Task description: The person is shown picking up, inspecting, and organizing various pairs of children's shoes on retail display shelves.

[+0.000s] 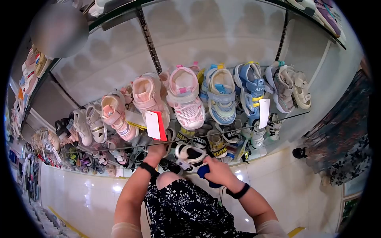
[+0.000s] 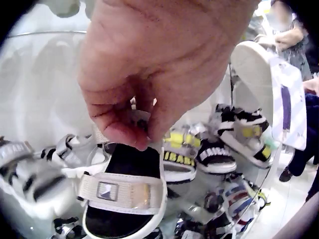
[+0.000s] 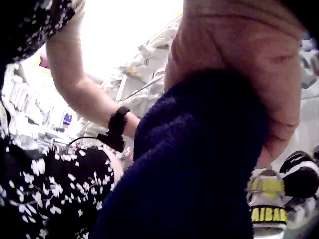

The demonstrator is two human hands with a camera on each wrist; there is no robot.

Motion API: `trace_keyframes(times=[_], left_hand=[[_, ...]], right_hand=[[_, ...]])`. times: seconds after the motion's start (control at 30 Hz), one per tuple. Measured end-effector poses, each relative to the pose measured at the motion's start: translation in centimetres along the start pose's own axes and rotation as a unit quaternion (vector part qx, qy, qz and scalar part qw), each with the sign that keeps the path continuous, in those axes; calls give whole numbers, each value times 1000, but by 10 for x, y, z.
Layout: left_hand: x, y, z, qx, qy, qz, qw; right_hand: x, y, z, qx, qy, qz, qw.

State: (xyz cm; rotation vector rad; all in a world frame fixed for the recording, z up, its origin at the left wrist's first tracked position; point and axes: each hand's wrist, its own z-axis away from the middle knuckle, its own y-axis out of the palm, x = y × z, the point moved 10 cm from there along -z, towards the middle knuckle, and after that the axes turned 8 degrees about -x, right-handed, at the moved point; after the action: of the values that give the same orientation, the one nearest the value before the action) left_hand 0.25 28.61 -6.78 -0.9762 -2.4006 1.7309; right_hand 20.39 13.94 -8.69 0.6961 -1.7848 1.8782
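Note:
My left hand (image 1: 158, 150) reaches below the glass shelf; in the left wrist view its thumb and fingers pinch the back end of a beige-strapped sandal (image 2: 124, 191) with a black insole. My right hand (image 1: 220, 172) grips a navy cloth (image 1: 204, 172), and its fingertips hold the end of a white sandal (image 1: 190, 154) with a dark insole. The left wrist view shows a raised pale sole (image 2: 253, 69) and a striped strap (image 2: 289, 102) at the right. In the right wrist view the cloth (image 3: 184, 159) hangs from the hand (image 3: 239, 59) and covers its fingers.
Children's shoes, among them a pink-white one (image 1: 185, 99) and a blue one (image 1: 221, 97), line the glass shelf. A white tag (image 1: 152, 125) hangs at its edge. More sandals (image 1: 217, 146) stand on the level beneath. Patterned clothing (image 1: 337, 131) shows at the right.

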Motion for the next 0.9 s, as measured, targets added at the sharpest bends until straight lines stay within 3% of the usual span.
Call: trace_keyframes(times=[0.1,0.17,0.2,0.23,0.27,0.3,0.37,0.4,0.43,0.5,0.57,0.6,0.63,0.67,0.7,0.73,0.8,0.87,0.9], left_hand=[[-28,-14,-9,29,-73,17,997],[-59,-11,-24,-59,50,92,993],[-81,-13,-35,-39,35,78,996],[-96,-4,-45,-62,70,132,987],[-107,1,-52,-43,46,214,975],[-117,6,-59,-27,20,294,955],[-140,-11,-59,-30,-7,316,948],[-137,-9,-53,-52,23,257,965],[-126,-3,-38,-51,24,249,967],[-98,2,-14,-42,23,236,970],[-16,43,9,41,-142,240,959],[-3,3,15,-24,-141,182,973],[43,3,30,-72,-192,161,965],[63,-21,36,-103,-190,166,962],[88,-34,37,-139,-158,60,976],[122,-46,53,-201,-246,15,948],[156,-53,55,-233,-208,-54,948],[187,-29,44,-91,-270,-90,954],[192,-20,43,-77,-274,-116,952]], right_hand=[[-12,-51,5,-38,47,-54,997],[-19,-87,-4,-76,69,-71,992],[-25,-102,-10,-89,96,-81,988],[-38,-115,-20,-126,105,-80,983],[-55,-123,-29,-160,112,-79,977],[-62,-132,-34,-227,71,-109,965],[-65,-148,-32,-324,9,-130,937],[-65,-154,-27,-355,-9,-121,927],[-96,-140,-31,-347,2,-205,915],[-132,-122,-17,-338,62,-229,911],[-130,-114,5,-313,79,-269,907],[-135,-107,15,-312,88,-303,896],[-141,-100,26,-311,98,-336,884],[-147,-94,36,-309,109,-367,870],[-153,-89,49,-322,121,-392,853],[-158,-86,60,-335,132,-416,835],[-163,-79,77,-347,157,-462,801],[-160,-71,94,-344,186,-504,770],[-158,-69,102,-358,188,-524,750]])
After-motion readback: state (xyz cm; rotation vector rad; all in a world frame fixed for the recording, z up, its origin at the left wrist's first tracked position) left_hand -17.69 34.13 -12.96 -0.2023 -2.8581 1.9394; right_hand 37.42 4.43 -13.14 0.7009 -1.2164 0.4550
